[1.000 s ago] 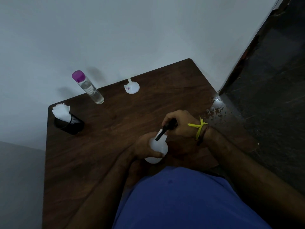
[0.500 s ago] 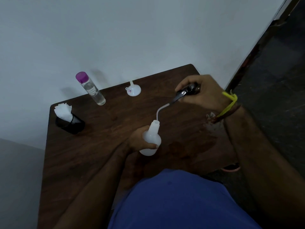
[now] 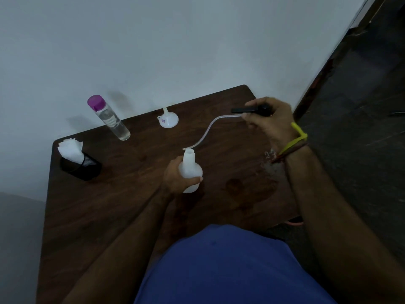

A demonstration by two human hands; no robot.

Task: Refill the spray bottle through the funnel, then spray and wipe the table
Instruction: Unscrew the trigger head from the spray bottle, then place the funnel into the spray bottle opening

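My left hand (image 3: pixel 175 177) grips a white spray bottle (image 3: pixel 190 170) upright on the dark wooden table (image 3: pixel 114 205); its neck stands uncapped. My right hand (image 3: pixel 270 119) holds the black spray head (image 3: pixel 252 110) up to the right, and its curved clear dip tube (image 3: pixel 209 132) hangs with its tip just above and left of the bottle's mouth. A small white funnel (image 3: pixel 168 120) lies mouth down near the table's far edge. A clear refill bottle (image 3: pixel 108 117) with a purple cap stands at the far left.
A black holder with white tissues (image 3: pixel 75 159) sits at the table's left edge. A white wall runs behind the table. Dark floor lies to the right. A pale scuffed patch (image 3: pixel 268 155) marks the table's right side.
My right hand has pulled the spray head up and to the right, and the dip tube has come fully out of the bottle. My left hand keeps holding the bottle.
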